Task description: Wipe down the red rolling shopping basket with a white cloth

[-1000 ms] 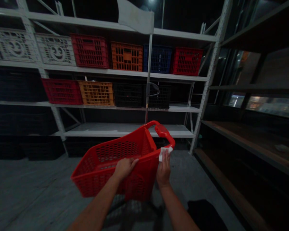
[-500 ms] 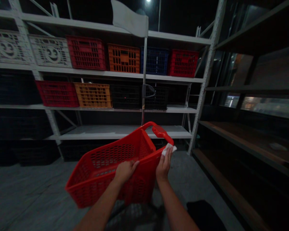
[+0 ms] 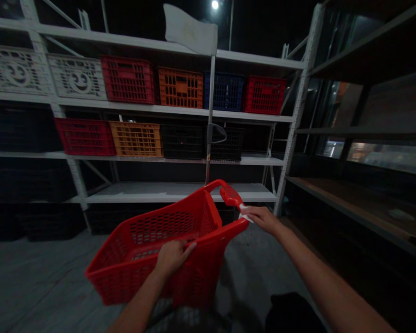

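Observation:
A red plastic shopping cart (image 3: 201, 252) stands in front of me, its basket pointing left and its handle (image 3: 231, 195) to the right. My left hand (image 3: 174, 257) is closed over the near rim of the basket, fingers curled inside and thumb along the edge. At the near corner of the handle, my right hand (image 3: 261, 217) presses a white cloth or tissue (image 3: 245, 215) against the red plastic, its fingers wrapped round from the right. A pole with a white flag-shaped board (image 3: 190, 30) rises behind the handle.
Grey metal shelving (image 3: 180, 199) spans the back, carrying red crates (image 3: 128, 81), an orange crate (image 3: 180, 88), a yellow crate (image 3: 136, 139), white crates (image 3: 78, 77) and dark ones. Another rack (image 3: 350, 208) runs along the right. Grey floor (image 3: 38, 273) extends left of the cart.
My right hand has moved from the outer side of the rim round to the handle corner, taking the white cloth with it. My left hand stays on the rim, slightly further left in view.

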A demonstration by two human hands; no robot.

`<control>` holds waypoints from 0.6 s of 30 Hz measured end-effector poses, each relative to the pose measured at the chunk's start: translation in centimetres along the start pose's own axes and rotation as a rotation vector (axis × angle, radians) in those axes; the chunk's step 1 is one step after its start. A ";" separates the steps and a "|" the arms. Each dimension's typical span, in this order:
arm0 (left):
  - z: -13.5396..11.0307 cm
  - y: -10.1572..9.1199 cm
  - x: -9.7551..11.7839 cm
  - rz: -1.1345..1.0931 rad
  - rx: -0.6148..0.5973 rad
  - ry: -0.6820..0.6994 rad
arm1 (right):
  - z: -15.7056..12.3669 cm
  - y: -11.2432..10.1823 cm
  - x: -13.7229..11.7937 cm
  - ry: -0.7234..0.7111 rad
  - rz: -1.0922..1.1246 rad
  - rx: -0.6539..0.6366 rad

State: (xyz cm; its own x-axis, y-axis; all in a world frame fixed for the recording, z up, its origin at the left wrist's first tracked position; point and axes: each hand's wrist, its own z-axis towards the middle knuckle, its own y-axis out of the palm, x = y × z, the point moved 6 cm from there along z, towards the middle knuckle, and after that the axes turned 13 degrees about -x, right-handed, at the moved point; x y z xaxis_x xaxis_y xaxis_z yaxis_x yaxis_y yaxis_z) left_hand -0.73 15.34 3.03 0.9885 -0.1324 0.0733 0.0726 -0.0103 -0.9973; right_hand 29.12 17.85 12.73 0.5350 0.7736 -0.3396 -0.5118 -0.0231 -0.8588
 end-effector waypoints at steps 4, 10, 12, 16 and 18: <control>-1.1 0.0 -2.1 0.008 -0.012 -0.011 | 2.2 0.0 -1.2 -0.079 -0.054 -0.192; -1.4 -0.1 -4.6 -0.049 -0.019 0.034 | 4.7 2.0 -1.3 -0.007 -0.074 -0.106; -1.3 -0.4 -5.1 -0.066 0.008 0.042 | 4.7 2.6 -1.4 0.018 -0.063 0.009; -2.5 -3.1 -4.2 -0.064 0.261 0.055 | 4.2 3.9 -2.6 0.120 -0.115 0.120; -3.8 -4.9 -2.1 -0.094 0.370 0.070 | 4.1 4.5 -4.0 0.133 -0.170 0.106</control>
State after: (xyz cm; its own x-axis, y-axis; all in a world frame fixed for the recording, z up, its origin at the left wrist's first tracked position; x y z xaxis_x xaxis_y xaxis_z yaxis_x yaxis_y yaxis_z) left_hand -3.64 11.92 7.73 0.9646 -0.2157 0.1517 0.2184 0.3311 -0.9180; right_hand 22.00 17.26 11.81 0.6995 0.6704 -0.2475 -0.4711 0.1721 -0.8652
